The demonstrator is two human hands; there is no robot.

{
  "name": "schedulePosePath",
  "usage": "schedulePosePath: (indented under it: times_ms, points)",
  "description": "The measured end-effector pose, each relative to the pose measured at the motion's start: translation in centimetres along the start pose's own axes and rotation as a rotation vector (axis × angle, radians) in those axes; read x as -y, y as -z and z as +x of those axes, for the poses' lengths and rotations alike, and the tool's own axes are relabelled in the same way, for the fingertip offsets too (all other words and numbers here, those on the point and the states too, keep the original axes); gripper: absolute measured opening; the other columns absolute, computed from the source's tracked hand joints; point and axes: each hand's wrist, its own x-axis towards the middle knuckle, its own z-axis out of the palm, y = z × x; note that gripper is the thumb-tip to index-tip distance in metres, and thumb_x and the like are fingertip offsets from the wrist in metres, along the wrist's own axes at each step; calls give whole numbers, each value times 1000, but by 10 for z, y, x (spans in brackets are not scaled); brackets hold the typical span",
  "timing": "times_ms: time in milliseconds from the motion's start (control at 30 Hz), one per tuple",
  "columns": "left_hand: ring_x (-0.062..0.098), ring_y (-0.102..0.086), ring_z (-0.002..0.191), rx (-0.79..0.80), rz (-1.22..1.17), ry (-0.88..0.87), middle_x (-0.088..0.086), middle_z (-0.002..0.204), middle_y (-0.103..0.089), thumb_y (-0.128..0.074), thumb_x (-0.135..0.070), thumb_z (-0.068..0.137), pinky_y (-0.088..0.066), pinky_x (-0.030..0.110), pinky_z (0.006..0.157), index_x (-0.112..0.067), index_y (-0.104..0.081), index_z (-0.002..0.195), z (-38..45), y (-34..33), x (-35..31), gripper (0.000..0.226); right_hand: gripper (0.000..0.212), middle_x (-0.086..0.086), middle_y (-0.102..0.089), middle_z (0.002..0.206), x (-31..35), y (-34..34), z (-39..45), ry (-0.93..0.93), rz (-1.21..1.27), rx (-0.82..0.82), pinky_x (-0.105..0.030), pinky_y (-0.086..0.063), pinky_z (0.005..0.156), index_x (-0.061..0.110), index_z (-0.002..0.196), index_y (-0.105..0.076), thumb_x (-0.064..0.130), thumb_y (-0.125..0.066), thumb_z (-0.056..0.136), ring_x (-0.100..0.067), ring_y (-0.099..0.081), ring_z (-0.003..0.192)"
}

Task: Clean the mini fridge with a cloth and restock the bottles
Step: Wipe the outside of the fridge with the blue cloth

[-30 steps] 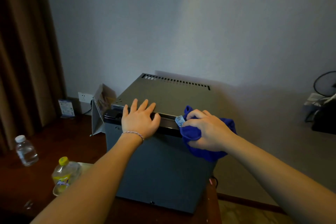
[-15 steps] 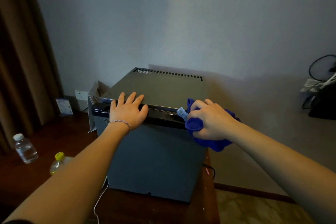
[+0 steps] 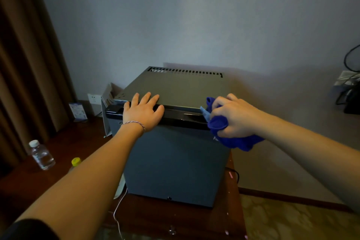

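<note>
A dark grey mini fridge (image 3: 175, 160) stands on a dark wooden table, its door shut. My left hand (image 3: 143, 112) lies flat, fingers spread, on the top front edge of the fridge. My right hand (image 3: 234, 116) is closed around a bunched blue cloth (image 3: 236, 139) at the right end of the black strip along the fridge top. A clear water bottle (image 3: 41, 155) with a white cap stands on the table at the left. Just right of it, a yellow-capped bottle (image 3: 76, 161) shows only its cap above my left forearm.
Brown curtains hang at the left. A wall socket (image 3: 93, 99), a small card (image 3: 78, 112) and an open box (image 3: 109, 103) sit behind the fridge's left side. A white cable (image 3: 118, 206) trails off the table front. Dark gear and cables (image 3: 348, 91) sit at the far right.
My right hand has slid the blue cloth rightward along the front strip to the fridge's right corner. My left hand stays on the top edge. The view has shifted, hiding most of the yellow-capped bottle.
</note>
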Motion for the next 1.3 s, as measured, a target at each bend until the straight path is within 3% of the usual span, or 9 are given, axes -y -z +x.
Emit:
schedulePosePath:
  times_ms: [167, 500, 733, 900, 1133, 1300]
  points:
    - [27, 0, 153, 14, 2, 4, -8, 166, -10, -18, -58, 99, -7, 54, 121, -41, -17, 155, -1, 1, -2, 59, 29, 13, -40, 121, 7, -3, -1, -15, -18, -5, -38, -39, 94, 35, 111, -64, 49, -65, 86, -20, -35, 106]
    - [27, -1, 153, 0, 4, 9, -8, 166, -11, -19, -56, 99, -7, 56, 121, -41, -19, 155, 1, 1, 2, 57, 32, 9, -44, 116, 61, -20, 45, -7, 175, -220, -40, -38, 88, 29, 113, -64, 44, -65, 85, -23, -35, 101]
    - [26, -2, 153, 5, -5, -8, -8, 166, -11, -19, -58, 99, -9, 55, 120, -41, -18, 155, 1, 3, 1, 58, 34, 8, -43, 119, 31, -16, 18, -34, 82, -149, -36, -36, 84, 29, 112, -65, 47, -68, 82, -20, -33, 100]
    - [27, 1, 153, 40, -14, -4, -8, 166, -9, -19, -57, 99, -8, 54, 120, -40, -16, 156, -3, 5, -1, 59, 33, 10, -42, 122, 17, -11, 4, -57, 51, -83, -39, -39, 90, 31, 112, -65, 47, -68, 83, -21, -35, 105]
    - [28, 3, 153, 59, -8, 5, -7, 166, -7, -18, -55, 100, -6, 56, 120, -38, -14, 157, 2, 5, -2, 59, 39, 6, -44, 120, 49, -27, 28, -23, 72, -263, -41, -39, 88, 26, 118, -63, 48, -63, 85, -25, -36, 103]
    - [25, -1, 153, 14, 4, 1, -9, 166, -10, -19, -57, 99, -8, 55, 121, -42, -17, 155, 2, 1, 3, 58, 37, 8, -46, 119, 65, -31, 46, -30, 143, -301, -42, -42, 88, 28, 113, -63, 50, -63, 83, -25, -39, 103]
